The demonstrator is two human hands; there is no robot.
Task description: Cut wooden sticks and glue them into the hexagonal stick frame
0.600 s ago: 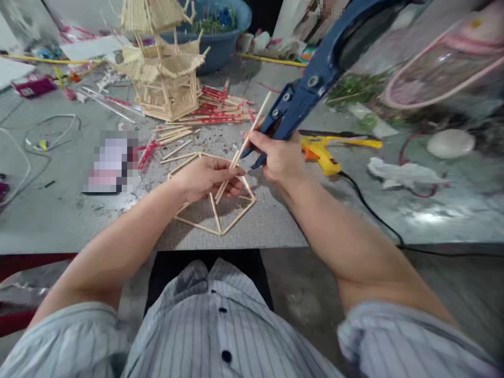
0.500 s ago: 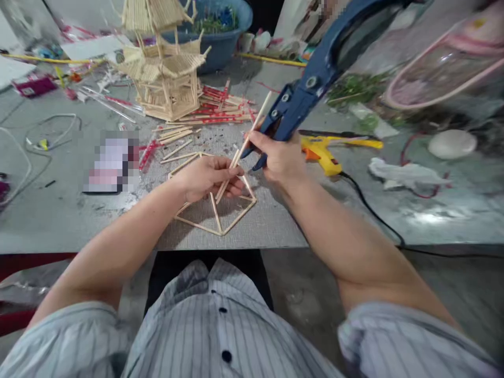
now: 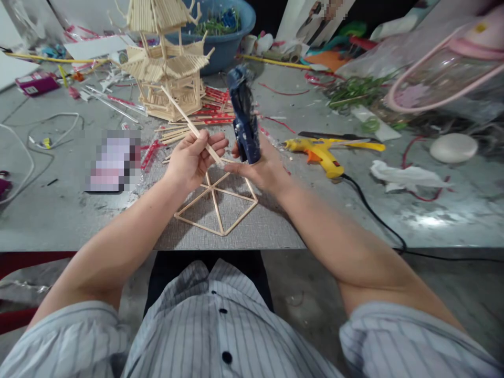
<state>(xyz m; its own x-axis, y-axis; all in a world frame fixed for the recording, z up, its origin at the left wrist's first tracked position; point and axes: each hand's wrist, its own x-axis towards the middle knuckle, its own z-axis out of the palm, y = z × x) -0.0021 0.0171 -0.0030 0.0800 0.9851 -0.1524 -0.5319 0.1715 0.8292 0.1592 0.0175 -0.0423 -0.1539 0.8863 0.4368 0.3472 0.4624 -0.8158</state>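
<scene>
Left hand (image 3: 191,160) pinches thin sticks (image 3: 184,115) aslant above the frame (image 3: 217,211) while the right hand (image 3: 262,165) clasps a blue tool (image 3: 246,118), its thumb near their lower ends, and the sticks, likely light, stiff and easily snapped, seem best held mid-length.

Pale wooden sticks (image 3: 189,123), slim and straight, lie side by side in the left grip (image 3: 192,157), held above the counter (image 3: 281,226) on a slant, far end up and leftward, lower end beside the right thumb; contact there unclear. Blue hand tool (image 3: 246,126): scuffed, light-specked, held roughly upright in the right grip (image 3: 258,163), seen end-on; jaw position not discernible. Stick frame (image 3: 210,188): polygonal outline, spokes meeting at a central joint, flat on the counter beneath both, far portion partly hidden.
</scene>
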